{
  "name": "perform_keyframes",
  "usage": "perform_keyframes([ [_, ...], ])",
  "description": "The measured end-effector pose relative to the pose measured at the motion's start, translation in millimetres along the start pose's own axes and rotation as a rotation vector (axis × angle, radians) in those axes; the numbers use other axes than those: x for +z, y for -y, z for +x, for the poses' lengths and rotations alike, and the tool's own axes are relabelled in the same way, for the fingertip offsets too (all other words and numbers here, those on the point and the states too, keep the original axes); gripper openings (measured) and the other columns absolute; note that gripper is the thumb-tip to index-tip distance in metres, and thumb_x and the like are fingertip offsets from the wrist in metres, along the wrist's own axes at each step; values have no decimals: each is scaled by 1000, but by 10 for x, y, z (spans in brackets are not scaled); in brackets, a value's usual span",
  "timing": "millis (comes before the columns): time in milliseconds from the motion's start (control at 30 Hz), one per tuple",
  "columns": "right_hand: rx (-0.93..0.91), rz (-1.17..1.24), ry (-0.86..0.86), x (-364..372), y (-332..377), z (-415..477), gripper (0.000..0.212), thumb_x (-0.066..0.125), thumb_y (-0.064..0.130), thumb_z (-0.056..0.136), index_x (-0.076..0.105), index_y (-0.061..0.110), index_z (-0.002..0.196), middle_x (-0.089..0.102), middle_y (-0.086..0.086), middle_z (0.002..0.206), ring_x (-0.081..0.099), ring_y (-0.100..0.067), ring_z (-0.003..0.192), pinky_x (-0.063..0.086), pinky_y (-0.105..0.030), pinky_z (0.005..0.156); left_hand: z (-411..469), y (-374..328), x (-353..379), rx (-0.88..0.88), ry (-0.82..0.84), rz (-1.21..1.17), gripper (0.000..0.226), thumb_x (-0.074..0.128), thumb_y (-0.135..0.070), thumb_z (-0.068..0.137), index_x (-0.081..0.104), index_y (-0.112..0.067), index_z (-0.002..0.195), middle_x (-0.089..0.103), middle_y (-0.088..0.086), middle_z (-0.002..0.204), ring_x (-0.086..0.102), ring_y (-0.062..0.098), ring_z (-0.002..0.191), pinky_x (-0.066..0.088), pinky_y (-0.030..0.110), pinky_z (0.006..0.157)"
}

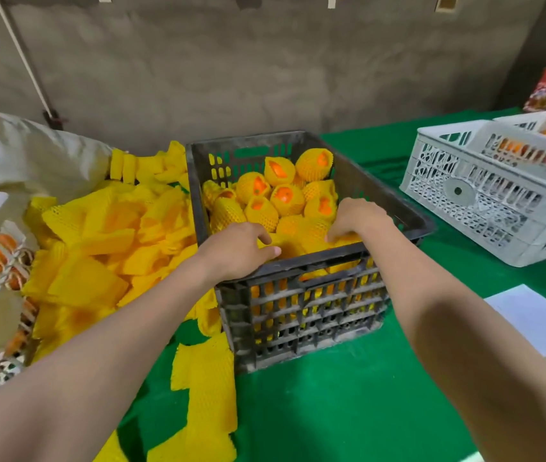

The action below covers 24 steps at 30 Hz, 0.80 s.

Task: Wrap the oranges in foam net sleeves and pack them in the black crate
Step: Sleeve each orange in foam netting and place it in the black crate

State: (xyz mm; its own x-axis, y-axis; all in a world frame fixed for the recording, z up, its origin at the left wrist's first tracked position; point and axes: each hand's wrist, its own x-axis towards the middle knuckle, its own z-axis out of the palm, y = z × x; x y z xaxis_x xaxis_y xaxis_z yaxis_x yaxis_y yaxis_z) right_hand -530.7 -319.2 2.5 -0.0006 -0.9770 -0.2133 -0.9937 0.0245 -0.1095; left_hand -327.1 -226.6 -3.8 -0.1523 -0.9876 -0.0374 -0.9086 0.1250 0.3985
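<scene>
A green table [348,411] filled the lower frame. A heap of yellow sleeves [98,248] lay at left. At centre, a black crate [298,315] held netted oranges [284,195]. The left hand [238,251] and right hand [354,218] were apart, fingers bent onto the nets by its near rim; grip unclear.

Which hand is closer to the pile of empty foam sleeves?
The left hand: it is at the black crate's near left corner, beside the pile. The right hand is farther, inside the crate's right side.
</scene>
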Motion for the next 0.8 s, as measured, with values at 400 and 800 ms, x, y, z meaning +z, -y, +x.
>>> perform_keyframes([
  [400, -38, -146, 12, -48, 217, -191, 53, 74, 33, 76, 47, 6, 113, 55, -14, 112, 56, -36, 103, 44, -44, 81, -535, 414, -192, 66, -550, -150, 18, 65, -21, 89, 69, -11, 103, 64, 3, 104, 55, 17, 99, 30, 15, 73],
  [800, -931, 240, -576, 204, 2282, -1381, 24, 51, 36, 92, 59, 15, 101, 65, -4, 103, 58, -25, 99, 41, -34, 75, -1454, 1638, -827, -192, -710, -266, 10, 64, -18, 90, 71, -10, 88, 64, 0, 72, 63, 21, 76, 49, 36, 69],
])
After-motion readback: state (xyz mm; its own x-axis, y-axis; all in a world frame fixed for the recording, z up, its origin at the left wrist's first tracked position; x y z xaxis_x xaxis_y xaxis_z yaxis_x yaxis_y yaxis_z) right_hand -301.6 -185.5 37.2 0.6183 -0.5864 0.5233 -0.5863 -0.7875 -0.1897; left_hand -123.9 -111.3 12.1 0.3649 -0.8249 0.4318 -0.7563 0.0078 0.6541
